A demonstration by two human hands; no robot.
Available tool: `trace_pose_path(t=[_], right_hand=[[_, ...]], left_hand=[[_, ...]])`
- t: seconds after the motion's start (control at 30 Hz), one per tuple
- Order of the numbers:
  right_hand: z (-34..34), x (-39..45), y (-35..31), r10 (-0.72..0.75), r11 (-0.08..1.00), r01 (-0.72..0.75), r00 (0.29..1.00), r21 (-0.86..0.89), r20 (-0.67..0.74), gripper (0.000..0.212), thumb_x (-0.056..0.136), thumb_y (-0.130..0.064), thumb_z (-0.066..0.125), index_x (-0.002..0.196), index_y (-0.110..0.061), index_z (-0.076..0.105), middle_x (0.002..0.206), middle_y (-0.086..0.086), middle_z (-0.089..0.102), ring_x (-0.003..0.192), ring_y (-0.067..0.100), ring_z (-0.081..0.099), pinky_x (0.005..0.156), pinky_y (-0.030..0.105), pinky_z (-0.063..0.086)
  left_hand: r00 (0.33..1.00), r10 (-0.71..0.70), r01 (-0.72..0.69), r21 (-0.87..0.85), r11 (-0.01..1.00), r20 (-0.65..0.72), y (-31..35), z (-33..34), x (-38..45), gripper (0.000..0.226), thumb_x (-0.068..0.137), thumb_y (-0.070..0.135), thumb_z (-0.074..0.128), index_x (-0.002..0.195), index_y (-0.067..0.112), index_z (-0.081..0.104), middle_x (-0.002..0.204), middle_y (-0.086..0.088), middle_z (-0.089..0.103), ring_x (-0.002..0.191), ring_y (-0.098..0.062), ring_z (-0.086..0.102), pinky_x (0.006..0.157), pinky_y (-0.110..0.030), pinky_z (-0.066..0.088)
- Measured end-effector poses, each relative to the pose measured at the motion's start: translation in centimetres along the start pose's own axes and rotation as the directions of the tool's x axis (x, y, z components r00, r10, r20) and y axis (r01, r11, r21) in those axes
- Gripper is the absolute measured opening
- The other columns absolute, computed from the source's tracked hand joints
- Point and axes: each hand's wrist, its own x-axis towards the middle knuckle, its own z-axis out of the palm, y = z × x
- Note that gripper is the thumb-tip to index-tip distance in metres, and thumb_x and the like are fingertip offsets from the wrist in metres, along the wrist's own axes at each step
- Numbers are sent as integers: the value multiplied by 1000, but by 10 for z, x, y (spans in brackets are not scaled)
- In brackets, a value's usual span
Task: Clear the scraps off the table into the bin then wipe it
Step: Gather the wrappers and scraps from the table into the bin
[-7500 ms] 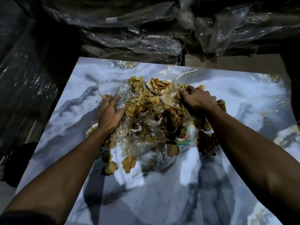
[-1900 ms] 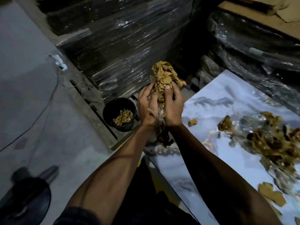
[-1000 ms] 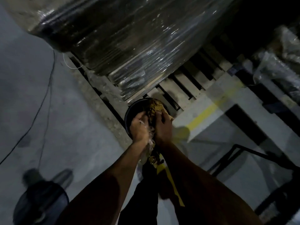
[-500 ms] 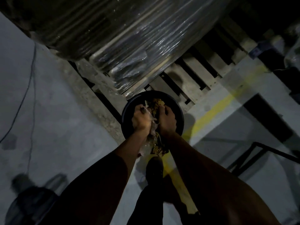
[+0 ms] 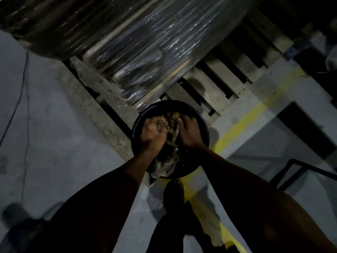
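A: While I had this frame up, both hands were over the bin (image 5: pixel 201 123) mouth — what did you log for the grips?

B: Left hand (image 5: pixel 152 132) was curled round the scraps (image 5: pixel 170 118), fingers wrapped into the wad. Right hand (image 5: pixel 188 132) pressed the same wad from the other side, thumb hooked on a clear plastic strip. Both gripping, I marked.

A: Where did the wad sit against the bin?

B: Squeezed between the two palms, right above the opening, inside the rim line. Its long axis ran from the far rim toward the near rim, top end tan paper, lower end a plastic tail (image 5: pixel 164 167) that trailed down past the wrists. Drop direction was straight down, my guess; neither hand was nearer, they mirrored each other.

A: Risk?

B: That tail hung at the near rim, so it might have snagged or landed outside. Couldn't tell whether it was inside the rim.

A: Hidden stuff?

B: Bin floor was covered by the hands, fill level unreadable. The table was out of view. Dim, blurred. Wrapped pallet stack (image 5: pixel 127 42) stood just beyond the bin, a shoe (image 5: pixel 173 196) just short of it.
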Motion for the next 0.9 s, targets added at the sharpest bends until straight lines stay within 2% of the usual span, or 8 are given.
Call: trace_pose_path(t=[0.1,0.17,0.27,0.33,0.43,0.6,0.77,0.9], right_hand=[[-6,-3,1,-45,992,46,999,-116,9,38,102,-34,39,132,-13,52,125,18,53,116,35,48,96,43,41],[-11,-9,-1,-59,981,58,998,-187,-1,37,100,-28,45,132,-11,51,125,20,54,115,37,49,92,41,43],[-18,-24,-3,-99,952,111,993,-284,57,53,93,-19,53,143,-9,42,137,21,48,123,40,46,100,45,42],[-24,-36,-5,-117,944,129,992,-305,55,58,90,-17,55,146,-10,40,142,19,47,127,38,46,104,46,40],[-30,-51,-8,-123,949,119,992,-291,5,54,91,-19,53,144,-10,43,143,16,48,130,36,45,105,43,39],[-50,-83,-15,-113,938,94,993,-333,-38,54,94,-27,53,144,-14,40,144,13,44,129,34,42,101,42,39],[-75,-129,-33,-172,886,134,984,-444,-45,61,87,-38,33,143,-17,43,143,9,48,125,34,46,97,41,40],[-100,-176,-53,-174,882,107,979,-459,-106,58,87,-42,32,138,-19,49,136,8,55,120,34,51,94,41,43]], left_hand=[[995,96,-97,55,994,17,-2,-2,0,34,88,18,60,121,11,64,125,-13,58,116,-32,54,99,-41,45],[986,165,-167,177,970,28,-4,-4,-4,40,89,32,54,120,10,66,128,-11,60,126,-33,48,107,-41,35],[985,171,-174,281,944,37,-1,-9,-12,56,88,44,33,121,13,66,142,-5,51,138,-27,36,108,-39,20],[986,164,-168,258,951,35,4,-12,-19,62,89,48,26,124,13,64,145,-6,48,137,-27,38,108,-39,22],[983,177,-181,221,958,39,11,-18,-27,75,85,55,15,127,13,61,137,-8,55,124,-29,50,103,-41,35],[981,166,-182,182,966,100,24,-37,-42,57,84,28,33,134,8,51,128,-16,55,118,-36,51,98,-48,43],[970,222,-237,184,954,98,47,-55,-76,53,88,30,33,129,4,54,125,-19,56,115,-36,51,96,-46,44],[967,226,-243,157,957,121,70,-75,-112,43,93,26,39,127,6,58,125,-18,58,114,-37,54,95,-44,46]])
